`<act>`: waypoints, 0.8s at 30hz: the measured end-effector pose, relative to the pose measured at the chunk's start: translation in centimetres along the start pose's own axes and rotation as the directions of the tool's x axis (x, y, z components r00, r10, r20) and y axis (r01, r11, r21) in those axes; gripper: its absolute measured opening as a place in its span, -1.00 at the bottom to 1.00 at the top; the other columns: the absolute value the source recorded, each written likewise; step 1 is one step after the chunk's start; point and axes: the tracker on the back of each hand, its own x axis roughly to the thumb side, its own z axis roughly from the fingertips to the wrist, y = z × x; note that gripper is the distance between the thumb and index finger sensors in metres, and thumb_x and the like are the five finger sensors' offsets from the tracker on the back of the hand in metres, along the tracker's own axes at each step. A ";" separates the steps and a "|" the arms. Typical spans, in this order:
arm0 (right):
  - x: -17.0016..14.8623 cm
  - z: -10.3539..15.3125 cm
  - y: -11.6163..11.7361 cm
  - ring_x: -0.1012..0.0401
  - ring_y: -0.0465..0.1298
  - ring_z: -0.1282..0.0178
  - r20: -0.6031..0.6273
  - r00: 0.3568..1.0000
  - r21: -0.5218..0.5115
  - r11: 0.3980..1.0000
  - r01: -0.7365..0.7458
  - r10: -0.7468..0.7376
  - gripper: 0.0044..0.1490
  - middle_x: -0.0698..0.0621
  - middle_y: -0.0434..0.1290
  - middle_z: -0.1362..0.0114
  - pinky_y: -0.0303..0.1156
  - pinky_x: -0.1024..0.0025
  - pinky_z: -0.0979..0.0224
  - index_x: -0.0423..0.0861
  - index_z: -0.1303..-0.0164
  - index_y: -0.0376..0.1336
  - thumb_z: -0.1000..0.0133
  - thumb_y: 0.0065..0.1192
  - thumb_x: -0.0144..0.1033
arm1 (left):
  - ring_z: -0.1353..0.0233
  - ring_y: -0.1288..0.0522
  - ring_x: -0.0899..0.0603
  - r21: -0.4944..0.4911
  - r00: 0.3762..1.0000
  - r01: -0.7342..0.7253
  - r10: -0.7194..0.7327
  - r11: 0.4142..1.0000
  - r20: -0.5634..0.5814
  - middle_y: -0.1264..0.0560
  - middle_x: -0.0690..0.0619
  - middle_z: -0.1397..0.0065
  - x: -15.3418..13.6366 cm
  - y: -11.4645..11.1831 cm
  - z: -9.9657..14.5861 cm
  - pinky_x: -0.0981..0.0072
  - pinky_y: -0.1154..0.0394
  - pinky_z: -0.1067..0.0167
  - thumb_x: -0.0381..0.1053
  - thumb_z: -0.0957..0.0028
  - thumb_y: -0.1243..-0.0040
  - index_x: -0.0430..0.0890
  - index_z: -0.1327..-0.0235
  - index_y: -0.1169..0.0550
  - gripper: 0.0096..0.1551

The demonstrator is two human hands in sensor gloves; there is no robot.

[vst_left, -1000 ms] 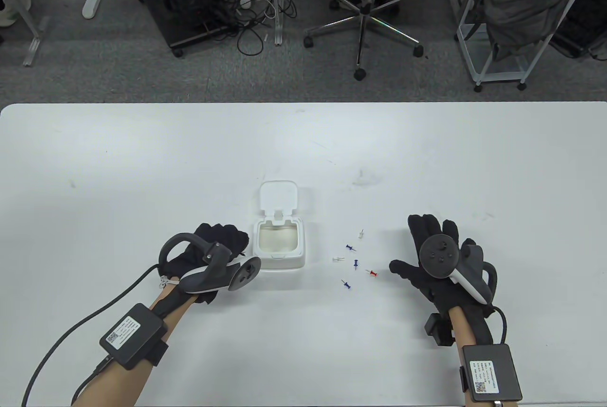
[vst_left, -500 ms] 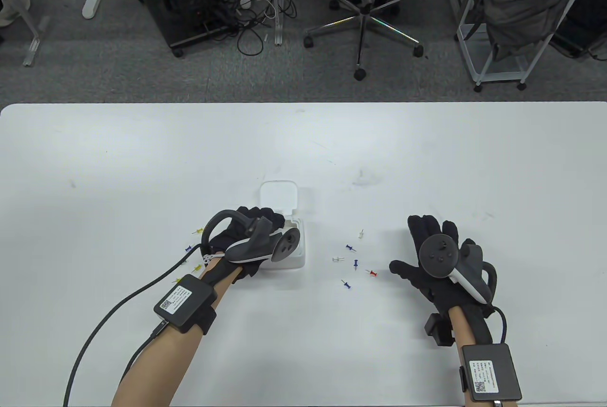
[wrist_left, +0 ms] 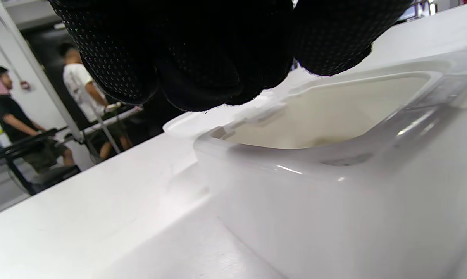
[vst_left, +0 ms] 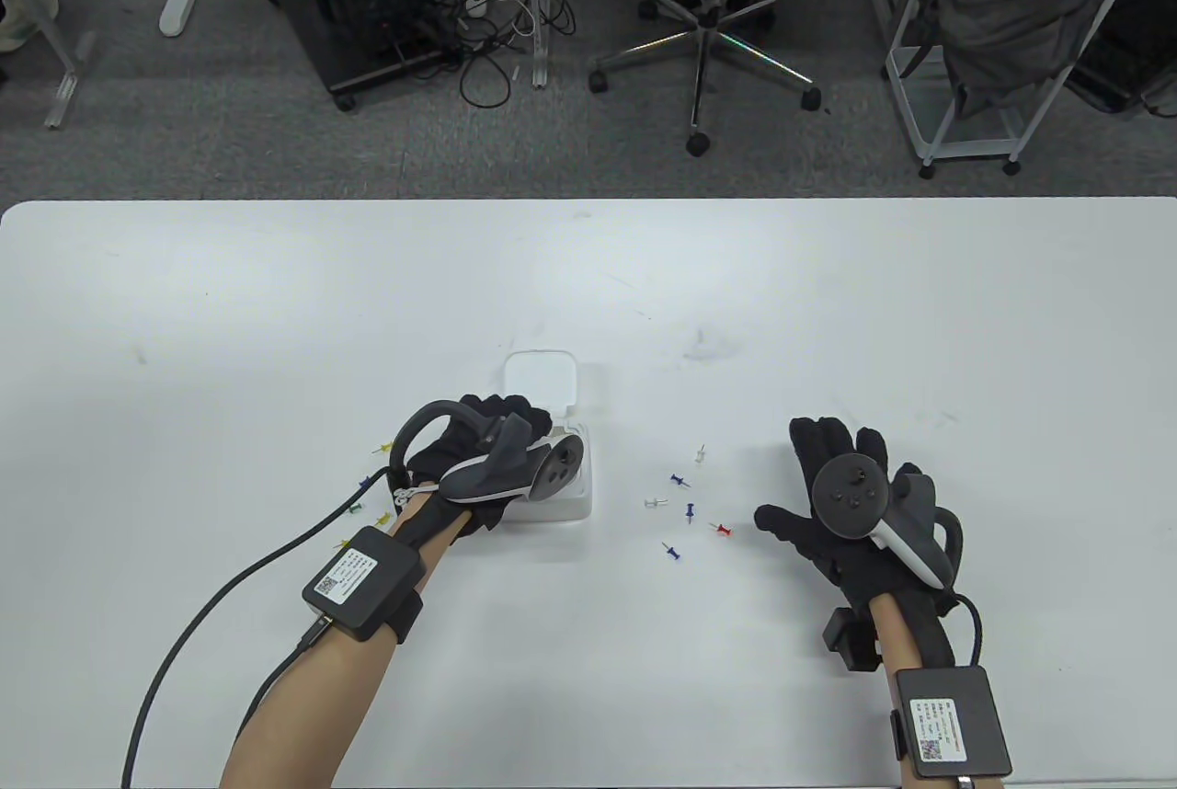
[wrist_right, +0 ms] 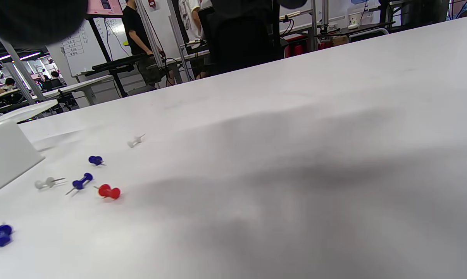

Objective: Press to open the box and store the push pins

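Note:
The white box [vst_left: 570,508] stands open at table centre, its lid [vst_left: 542,377] flipped back. My left hand [vst_left: 526,423] hovers over its opening. In the left wrist view the fingertips [wrist_left: 217,77] are bunched together just above the box cavity [wrist_left: 334,116]; no pin shows between them. Push pins lie right of the box: a red one [vst_left: 724,531], blue ones [vst_left: 680,481] and white ones [vst_left: 654,502]. My right hand [vst_left: 828,476] rests flat on the table beside them, fingers spread, empty. The red pin [wrist_right: 109,192] also shows in the right wrist view.
More pins, yellow [vst_left: 382,449], blue [vst_left: 365,483] and green [vst_left: 355,508], lie left of the box beside my left wrist. The left arm's cable [vst_left: 221,605] trails over the table. The table's far edge [vst_left: 588,202] borders the floor with an office chair [vst_left: 703,44].
My left hand moved from the table left of the box up and right over the box opening, uncovering the pins on the left. My right hand has stayed still.

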 end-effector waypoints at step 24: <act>0.1 0.0 0.1 -0.29 -0.22 -0.81 -0.004 1.000 0.020 1.000 -0.005 0.005 0.20 -0.09 -0.19 -0.89 -0.29 -0.57 -0.56 0.18 -0.64 -0.35 0.07 0.03 0.39 | -0.20 -0.69 0.05 -0.066 0.998 0.044 -0.042 0.997 0.039 -0.56 0.19 -0.44 -4.3 -5.6 8.4 0.01 -0.58 -0.43 0.22 -0.03 -0.21 0.17 -0.35 -0.52 -0.42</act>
